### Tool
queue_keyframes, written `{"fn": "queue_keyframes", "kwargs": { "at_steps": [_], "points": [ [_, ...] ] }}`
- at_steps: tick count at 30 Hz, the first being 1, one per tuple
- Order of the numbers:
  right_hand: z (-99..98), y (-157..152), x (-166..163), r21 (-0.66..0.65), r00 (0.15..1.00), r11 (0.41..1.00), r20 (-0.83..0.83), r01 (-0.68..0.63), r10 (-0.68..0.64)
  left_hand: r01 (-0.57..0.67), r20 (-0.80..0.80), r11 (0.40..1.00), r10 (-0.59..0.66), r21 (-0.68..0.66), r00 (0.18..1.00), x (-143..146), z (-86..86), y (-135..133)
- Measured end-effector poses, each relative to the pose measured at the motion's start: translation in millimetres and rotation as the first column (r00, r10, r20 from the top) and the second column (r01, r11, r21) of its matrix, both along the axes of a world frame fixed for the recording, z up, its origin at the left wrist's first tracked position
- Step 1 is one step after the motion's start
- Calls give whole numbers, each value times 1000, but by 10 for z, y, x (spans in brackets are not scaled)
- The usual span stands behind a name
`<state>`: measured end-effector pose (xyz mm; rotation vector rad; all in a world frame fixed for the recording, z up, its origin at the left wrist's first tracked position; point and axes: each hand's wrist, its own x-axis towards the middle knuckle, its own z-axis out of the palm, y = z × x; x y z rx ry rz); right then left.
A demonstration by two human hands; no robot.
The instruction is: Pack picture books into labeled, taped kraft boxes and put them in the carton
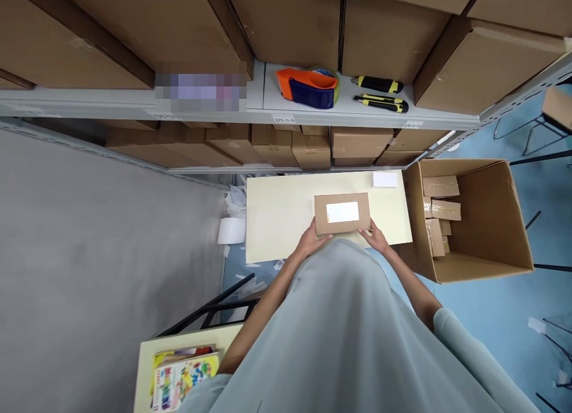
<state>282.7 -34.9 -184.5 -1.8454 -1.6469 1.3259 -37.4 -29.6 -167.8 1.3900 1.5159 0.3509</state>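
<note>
Box (342,227) is held at its near corners, left hand (314,240) at seven o'clock and right hand (376,236) at five. It is over the surface (279,219); I cannot tell if it touches. To hold it well, press the same with both hands, keep it flat and leave the label (342,212) uncovered. I count one held box, one label, one white block (385,179) at two o'clock, one big box (489,216) at three with at least six small boxes (441,186) inside, and, on the shelf (348,112), two cutters (389,105) at one and one tape tool (308,90) at eleven.

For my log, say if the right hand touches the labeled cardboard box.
Touching. Head view: the right hand grips the cardboard box at its near-right corner.
</note>
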Motion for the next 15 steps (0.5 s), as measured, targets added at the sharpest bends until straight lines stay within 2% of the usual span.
{"fn": "queue_keyframes", "kwargs": {
  "at_steps": [7, 11, 15],
  "points": [
    [356, 172, -137, 15, 996, 998, -64, 69, -68, -78, -9, 996, 79, 39, 997, -130, 208, 171],
    [599, 332, -183, 38, 997, 997, 43, 68, -69, -126, -32, 986, 130, 109, 991, -211, 379, 319],
    [737, 487, -191, 107, 988, 993, 141, 50, -65, -169, -42, 974, 177, 151, 983, -278, 478, 476]
  ]
}}
